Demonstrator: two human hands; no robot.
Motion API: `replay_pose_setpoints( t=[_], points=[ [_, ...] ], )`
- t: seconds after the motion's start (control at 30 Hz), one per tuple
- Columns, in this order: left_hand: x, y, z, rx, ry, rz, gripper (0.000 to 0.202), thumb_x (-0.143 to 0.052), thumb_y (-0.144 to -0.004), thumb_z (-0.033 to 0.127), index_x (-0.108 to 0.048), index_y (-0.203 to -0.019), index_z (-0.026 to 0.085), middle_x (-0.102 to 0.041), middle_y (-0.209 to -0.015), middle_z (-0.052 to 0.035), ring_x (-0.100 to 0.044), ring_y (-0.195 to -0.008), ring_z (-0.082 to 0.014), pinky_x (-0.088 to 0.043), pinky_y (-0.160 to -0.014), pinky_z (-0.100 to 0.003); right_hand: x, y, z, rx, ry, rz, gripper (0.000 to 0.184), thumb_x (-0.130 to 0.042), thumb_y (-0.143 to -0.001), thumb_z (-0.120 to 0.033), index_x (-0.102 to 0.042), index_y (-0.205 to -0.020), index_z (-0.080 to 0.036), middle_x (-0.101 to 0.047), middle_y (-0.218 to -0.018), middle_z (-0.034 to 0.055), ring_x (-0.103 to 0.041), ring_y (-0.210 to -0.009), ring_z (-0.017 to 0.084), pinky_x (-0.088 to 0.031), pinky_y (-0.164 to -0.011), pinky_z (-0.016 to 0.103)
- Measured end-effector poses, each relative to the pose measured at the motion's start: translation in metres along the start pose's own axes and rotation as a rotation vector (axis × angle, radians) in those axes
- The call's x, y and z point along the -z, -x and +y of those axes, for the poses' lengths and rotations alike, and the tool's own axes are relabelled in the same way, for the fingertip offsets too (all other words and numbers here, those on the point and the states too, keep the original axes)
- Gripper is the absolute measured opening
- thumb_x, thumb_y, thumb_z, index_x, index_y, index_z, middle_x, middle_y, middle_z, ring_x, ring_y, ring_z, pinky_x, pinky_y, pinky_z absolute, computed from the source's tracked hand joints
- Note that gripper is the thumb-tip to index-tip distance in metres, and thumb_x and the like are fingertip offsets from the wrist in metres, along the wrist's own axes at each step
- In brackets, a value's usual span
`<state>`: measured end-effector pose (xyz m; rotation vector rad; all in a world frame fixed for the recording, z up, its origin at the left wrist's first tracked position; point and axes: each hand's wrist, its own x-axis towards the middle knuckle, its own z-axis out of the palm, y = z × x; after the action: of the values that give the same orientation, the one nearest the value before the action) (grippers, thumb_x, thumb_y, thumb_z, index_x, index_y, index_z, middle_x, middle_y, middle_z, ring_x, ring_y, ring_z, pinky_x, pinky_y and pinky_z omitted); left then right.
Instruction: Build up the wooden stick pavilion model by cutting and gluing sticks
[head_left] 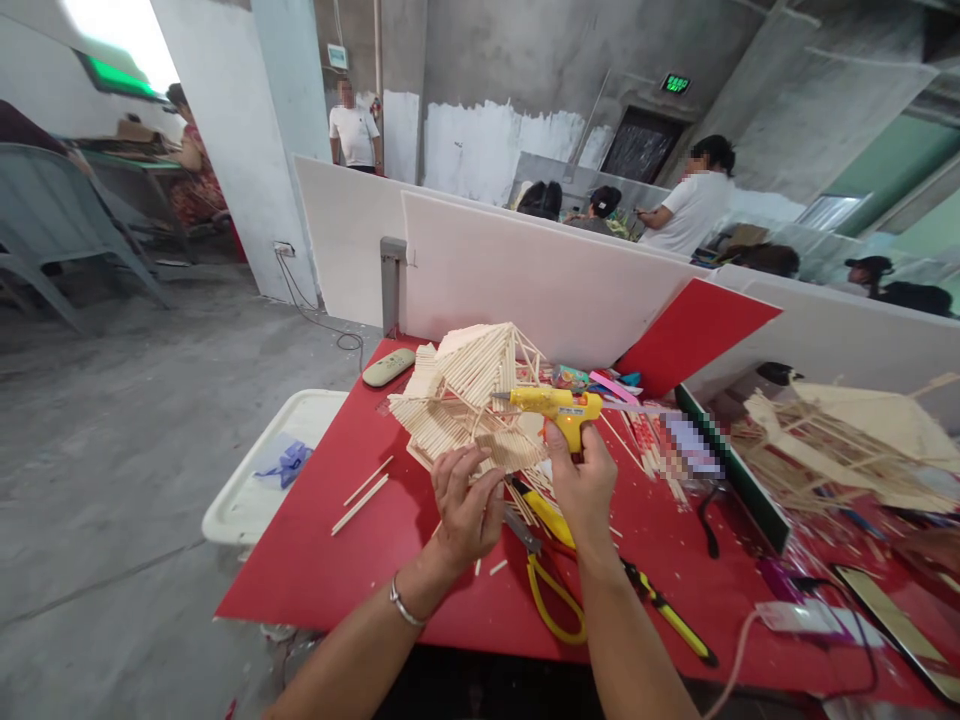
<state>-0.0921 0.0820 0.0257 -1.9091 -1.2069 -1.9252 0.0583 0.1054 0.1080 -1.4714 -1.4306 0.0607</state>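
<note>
My right hand [583, 478] is wrapped round the grip of a yellow hot glue gun [551, 402], whose nozzle points left over a model house [472, 375]. The model is built of thin pale wooden sticks, with slanted roofs of sticks laid side by side. At its near edge my left hand [469, 505] has bent fingers closed on the lower roof part; the exact grip is partly hidden. Below the hands lie yellow-handled scissors [551, 590], a yellow-and-black tool [551, 515] and a yellow-and-black utility knife [675, 615].
Loose sticks [361, 505] lie on the red tabletop [300, 575]. An oblong case [388, 367] sits at its left corner. White partition boards [525, 270] stand behind. A green-edged divider [735, 470] separates another stick model [847, 440] at right. A white bin [225, 510] stands left. Several people are beyond.
</note>
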Motion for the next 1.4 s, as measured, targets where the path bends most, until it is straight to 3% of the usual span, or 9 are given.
replay_pose_setpoints(
  t=[0.33,0.67,0.9,1.2,1.4],
  points=[
    [-0.001,0.0,-0.001,0.006,0.004,0.001,0.027,-0.06,-0.084,0.013,-0.064,-0.108,0.024,-0.063,-0.122,-0.0098,-0.054,-0.12,-0.0276,-0.04,-0.104,-0.052,-0.001,-0.013,-0.008,-0.016,-0.005,0.024,0.035,-0.059,-0.088,-0.055,-0.061,-0.091,-0.021,-0.064,-0.078,0.0005,-0.057,-0.073,0.016,-0.041,-0.069,0.026],
    [0.001,0.001,-0.001,0.005,-0.021,-0.022,0.025,-0.059,-0.085,0.014,-0.064,-0.107,0.024,-0.063,-0.123,-0.0104,-0.055,-0.12,-0.0276,-0.039,-0.105,-0.052,0.005,0.009,-0.001,-0.092,-0.037,-0.022,0.039,-0.059,-0.087,-0.057,-0.063,-0.095,-0.02,-0.067,-0.081,0.0019,-0.058,-0.073,0.017,-0.043,-0.069,0.027],
    [0.001,-0.001,0.0,0.005,-0.024,-0.003,0.026,-0.059,-0.085,0.013,-0.064,-0.108,0.024,-0.064,-0.121,-0.0103,-0.055,-0.12,-0.0275,-0.039,-0.105,-0.051,-0.003,-0.005,-0.008,-0.026,0.01,0.041,0.039,-0.057,-0.088,-0.058,-0.063,-0.093,-0.02,-0.067,-0.083,0.0038,-0.058,-0.078,0.018,-0.043,-0.072,0.027],
    [0.001,0.001,0.0,0.035,-0.001,-0.017,0.028,-0.061,-0.083,0.012,-0.065,-0.108,0.024,-0.064,-0.122,-0.0098,-0.055,-0.121,-0.028,-0.038,-0.106,-0.054,0.011,0.013,-0.002,-0.044,0.033,-0.029,0.038,-0.059,-0.087,-0.058,-0.062,-0.09,-0.019,-0.064,-0.075,0.0017,-0.056,-0.071,0.016,-0.042,-0.068,0.027],
    [0.002,-0.001,0.001,0.036,0.003,-0.017,0.026,-0.061,-0.083,0.013,-0.065,-0.107,0.024,-0.064,-0.122,-0.0092,-0.056,-0.12,-0.0274,-0.038,-0.106,-0.053,0.004,0.006,-0.012,0.0,0.064,-0.005,0.036,-0.06,-0.088,-0.056,-0.06,-0.088,-0.02,-0.063,-0.076,0.0016,-0.057,-0.072,0.016,-0.042,-0.068,0.027]
  ],
)
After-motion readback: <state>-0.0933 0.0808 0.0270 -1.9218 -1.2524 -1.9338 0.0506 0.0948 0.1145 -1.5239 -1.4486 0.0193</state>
